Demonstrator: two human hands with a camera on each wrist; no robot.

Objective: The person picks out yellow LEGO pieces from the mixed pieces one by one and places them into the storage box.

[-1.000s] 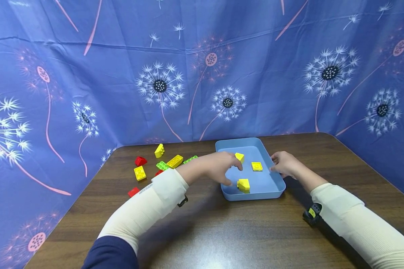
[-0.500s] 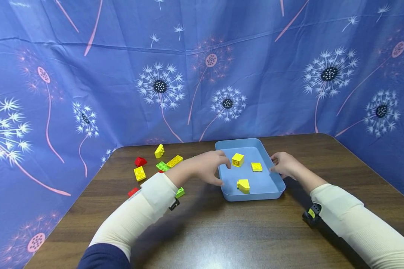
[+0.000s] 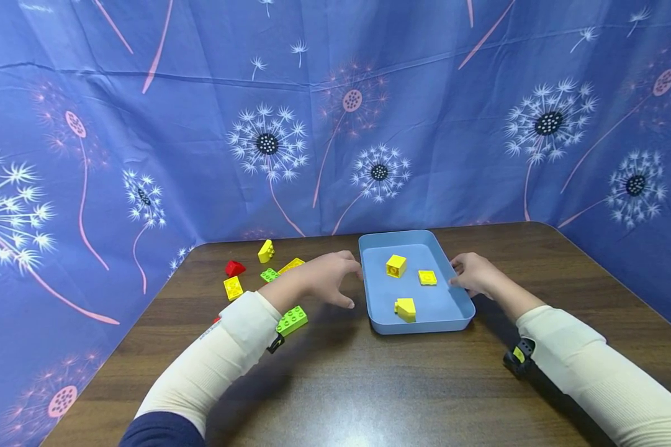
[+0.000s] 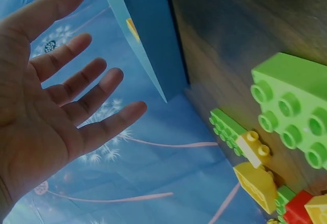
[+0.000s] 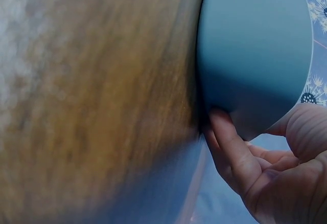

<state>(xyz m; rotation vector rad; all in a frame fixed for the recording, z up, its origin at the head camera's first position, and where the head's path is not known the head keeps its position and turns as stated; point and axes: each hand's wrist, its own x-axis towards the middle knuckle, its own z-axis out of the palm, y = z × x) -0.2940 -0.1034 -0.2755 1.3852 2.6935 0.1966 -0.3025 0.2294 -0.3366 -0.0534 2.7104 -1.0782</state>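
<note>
Your left sleeve (image 3: 223, 347) is partly hiding loose bricks (image 3: 292, 320) at eleven o'clock; the blue tray (image 3: 424, 326) is holding three yellow blocks (image 3: 395, 266) — your left hand (image 3: 331, 279) spread, empty; your right hand (image 3: 473, 273) pinching its wall.

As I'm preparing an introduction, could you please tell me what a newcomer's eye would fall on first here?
Probably the blue tray on the table, holding three yellow toy blocks, the right hand touching its right side. Behind, the dandelion-print cloth stands out too.
</note>
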